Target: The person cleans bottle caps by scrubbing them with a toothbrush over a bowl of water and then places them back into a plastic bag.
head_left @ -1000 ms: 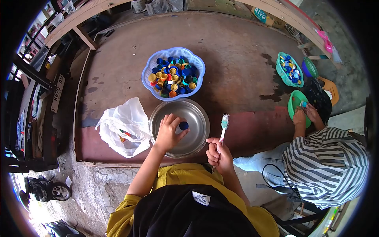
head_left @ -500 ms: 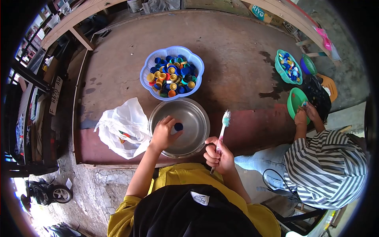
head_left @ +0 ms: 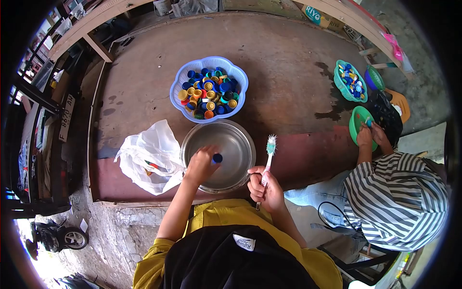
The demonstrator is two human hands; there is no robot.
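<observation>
The left hand (head_left: 199, 166) grips a blue bottle cap (head_left: 217, 157) between its fingertips, inside the steel bowl (head_left: 240, 144). The right hand (head_left: 264, 185) is closed around the handle of a toothbrush (head_left: 268, 156); the bristle head points up and away from the person, just right of the bowl rim. Beyond the left hand, a blue basket (head_left: 209, 65) of mixed coloured caps sits touching the bowl's far edge. A white plastic bag (head_left: 144, 154) lies just left of the left hand. All items rest on the table (head_left: 288, 72). Well to the right of the right hand, a second person in a striped top (head_left: 399, 197) holds both hands at a green bowl (head_left: 357, 123).
</observation>
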